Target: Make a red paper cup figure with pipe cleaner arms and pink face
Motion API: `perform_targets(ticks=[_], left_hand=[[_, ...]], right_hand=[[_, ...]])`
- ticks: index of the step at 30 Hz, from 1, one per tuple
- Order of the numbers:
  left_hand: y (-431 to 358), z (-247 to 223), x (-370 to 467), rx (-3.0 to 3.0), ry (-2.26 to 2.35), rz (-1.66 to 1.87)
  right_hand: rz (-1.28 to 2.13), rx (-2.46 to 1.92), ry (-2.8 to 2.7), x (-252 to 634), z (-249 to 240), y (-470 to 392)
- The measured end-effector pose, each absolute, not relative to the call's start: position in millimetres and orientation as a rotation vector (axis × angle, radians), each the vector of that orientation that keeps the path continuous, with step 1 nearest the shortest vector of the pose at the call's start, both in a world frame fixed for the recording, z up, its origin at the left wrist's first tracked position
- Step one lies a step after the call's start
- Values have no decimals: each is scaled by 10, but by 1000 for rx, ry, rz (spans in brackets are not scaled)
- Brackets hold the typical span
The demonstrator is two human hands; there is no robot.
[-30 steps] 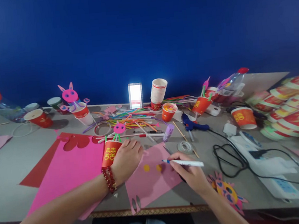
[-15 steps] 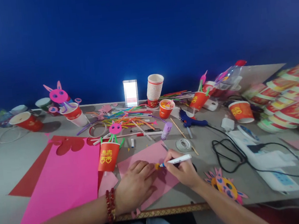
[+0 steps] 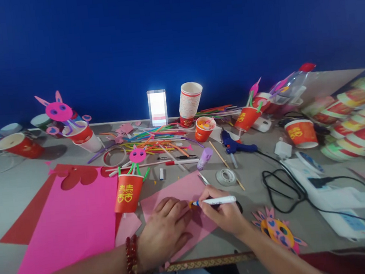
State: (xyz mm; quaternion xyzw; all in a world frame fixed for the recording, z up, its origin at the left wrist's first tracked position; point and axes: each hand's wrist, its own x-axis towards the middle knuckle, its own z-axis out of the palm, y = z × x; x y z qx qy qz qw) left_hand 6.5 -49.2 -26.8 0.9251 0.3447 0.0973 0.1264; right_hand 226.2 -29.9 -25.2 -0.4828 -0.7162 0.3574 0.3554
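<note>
White marker (image 3: 222, 200) sits just below frame centre, gripped in the right hand (image 3: 227, 214), tip at the small yellow piece (image 3: 191, 205) on the pale pink sheet (image 3: 174, 188); left hand (image 3: 165, 229) lies over the sheet beside that piece, can't tell if it pinches anything. Progress: yellow piece partly hidden, so can't confirm how much is drawn or left. Further out, red cup (image 3: 129, 196) with pink head (image 3: 138, 155) is assembled left of centre, decorated yellow cutout (image 3: 281, 234) lower right.
</note>
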Motion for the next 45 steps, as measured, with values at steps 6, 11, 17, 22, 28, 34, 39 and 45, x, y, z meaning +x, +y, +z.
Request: perform_targets(ticks=[6, 11, 17, 22, 28, 34, 39, 45], left_hand=[[-492, -254, 62, 2695, 1005, 301], [-505, -279, 68, 2703, 1010, 311], [-492, -277, 69, 2726, 987, 304], [-494, -313, 56, 2781, 941, 307], [-494, -344, 55, 2797, 931, 285], [-487, -334, 56, 2811, 930, 290], [-492, -347, 54, 2809, 928, 302], [-502, -348, 62, 2824, 947, 302]], right_hand=[[876, -1242, -1882, 2254, -232, -298], [854, -1246, -1889, 2260, -255, -299], [842, -1220, -1897, 2270, -285, -305], [854, -1226, -1888, 2264, -277, -303], [873, -1229, -1877, 2258, -273, -301], [880, -1233, -1864, 2261, -272, -310], [858, -1216, -1883, 2268, -278, -309], [872, -1227, -1856, 2282, -313, -318]])
